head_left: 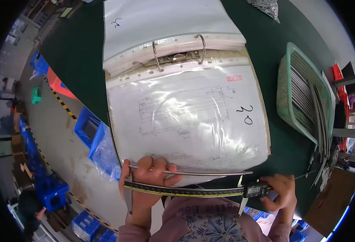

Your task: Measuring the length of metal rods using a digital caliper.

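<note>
My left hand [155, 171] is closed around a thin metal rod [209, 174] near its left end. Below the rod, and nearly parallel to it, runs a long digital caliper [185, 191] with a black and yellow scale. Its left jaw lies against my left hand. My right hand [280, 191] grips the caliper by its sliding display unit at the right. The slider's upper jaw stands close to the rod's right end; whether they touch I cannot tell. Just beyond lies an open ring binder [177, 145] with a technical drawing in a clear sleeve.
To the right, a pale green basket [283, 90] holds many metal rods [302, 92], several jutting over its near edge. A clear bag of small metal parts [267, 8] lies at the far right of the dark green table [78, 52]. Blue crates [85, 125] stand on the floor at left.
</note>
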Available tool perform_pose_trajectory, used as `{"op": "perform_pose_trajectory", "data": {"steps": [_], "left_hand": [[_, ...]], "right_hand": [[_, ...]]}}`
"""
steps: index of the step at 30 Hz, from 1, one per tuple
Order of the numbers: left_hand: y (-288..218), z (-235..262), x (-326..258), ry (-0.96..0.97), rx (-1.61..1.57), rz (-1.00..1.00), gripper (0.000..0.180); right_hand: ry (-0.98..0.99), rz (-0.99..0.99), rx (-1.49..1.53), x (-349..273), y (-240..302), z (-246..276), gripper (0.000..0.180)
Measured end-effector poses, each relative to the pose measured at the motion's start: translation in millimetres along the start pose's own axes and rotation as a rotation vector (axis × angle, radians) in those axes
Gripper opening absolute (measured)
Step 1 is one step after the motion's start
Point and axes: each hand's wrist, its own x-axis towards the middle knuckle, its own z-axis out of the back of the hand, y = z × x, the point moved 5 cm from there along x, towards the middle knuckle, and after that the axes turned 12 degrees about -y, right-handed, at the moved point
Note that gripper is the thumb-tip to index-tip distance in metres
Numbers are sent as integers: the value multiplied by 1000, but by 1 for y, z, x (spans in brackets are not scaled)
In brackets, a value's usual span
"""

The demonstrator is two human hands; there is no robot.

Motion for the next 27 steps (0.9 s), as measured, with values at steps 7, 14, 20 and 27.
{"op": "perform_pose_trajectory", "data": {"steps": [7, 14, 20, 27], "left_hand": [[-1, -1, 1, 12, -9, 1, 44], [0, 1, 2, 21, 8, -3, 45], [0, 1, 3, 30, -3, 4, 45], [1, -1, 3, 21, 0, 8, 44]], "right_hand": [[-28, 33, -6, 1, 0, -1, 47], [-19, 158, -14, 10, 10, 3, 40], [-35, 159, -7, 9, 10, 3, 40], [-26, 145, -7, 8, 9, 3, 40]]}}
